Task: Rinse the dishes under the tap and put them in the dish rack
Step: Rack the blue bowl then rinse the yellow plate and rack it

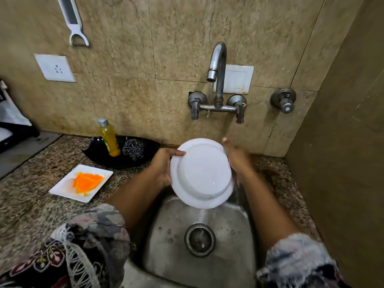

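Patterned sleeves (89,242) are framing the steel sink (166,235) — water is running into its drain (200,239). Above it, both hands are tilting a round white plate (202,173) under the tap (217,65). Left hand (161,169) is grasping the left rim, thumb on top; right hand (236,159) is pressing the right edge, fingers extended. On the counter at left — a square white plate (62,188) smeared orange.

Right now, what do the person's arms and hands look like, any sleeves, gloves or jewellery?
Both hands, the left hand and the right hand, are bare, with no gloves, rings or watch in view. The forearms are uncovered. The left sleeve is loose patterned fabric in grey, dark and pinkish floral tones with a white lacy fringe. The right sleeve has similar fabric, edged with pale lace.
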